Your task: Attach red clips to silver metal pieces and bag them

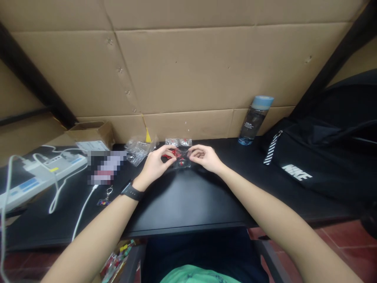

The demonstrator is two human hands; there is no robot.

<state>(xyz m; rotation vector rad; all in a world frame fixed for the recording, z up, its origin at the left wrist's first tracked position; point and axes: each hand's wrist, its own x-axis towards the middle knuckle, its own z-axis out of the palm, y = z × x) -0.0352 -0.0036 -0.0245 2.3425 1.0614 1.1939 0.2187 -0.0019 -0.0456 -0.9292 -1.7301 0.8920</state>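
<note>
My left hand [157,163], with a black watch on the wrist, has thumb and fingers pinched at the left side of a small clear plastic bag [185,164]. A tangled red cord-like item [176,153] shows beside those fingertips; whether it is inside the bag cannot be made out. On the other side, my right hand [206,158] pinches the bag's right edge between thumb and fingers. A red mark shows on the bag's front. Just behind my hands lie two small clear packets [178,142] with red spots.
Crumpled clear bags [138,152] and an open cardboard box [91,133] sit left. A white power strip [55,167] with cables and a keychain [104,201] are nearer. A water bottle [255,122] and black bag [318,153] stand right. Cardboard [191,70] walls the back.
</note>
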